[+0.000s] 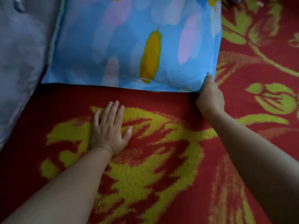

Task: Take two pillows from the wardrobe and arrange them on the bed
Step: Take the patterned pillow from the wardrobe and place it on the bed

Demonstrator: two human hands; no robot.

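Observation:
A blue pillow (129, 46) with yellow, pink and white blotches lies flat on the bed, filling the upper middle of the view. My right hand (210, 97) grips the pillow's near right corner, fingers curled around the fabric edge. My left hand (110, 128) rests flat on the red and yellow blanket (161, 159), palm down with fingers spread, a short way in front of the pillow's near edge and not touching it. A second pillow is not in sight.
A grey padded surface (21, 62) with a shiny button stands along the left side, touching the pillow's left edge. The patterned blanket stretches to the right (267, 62) and toward me.

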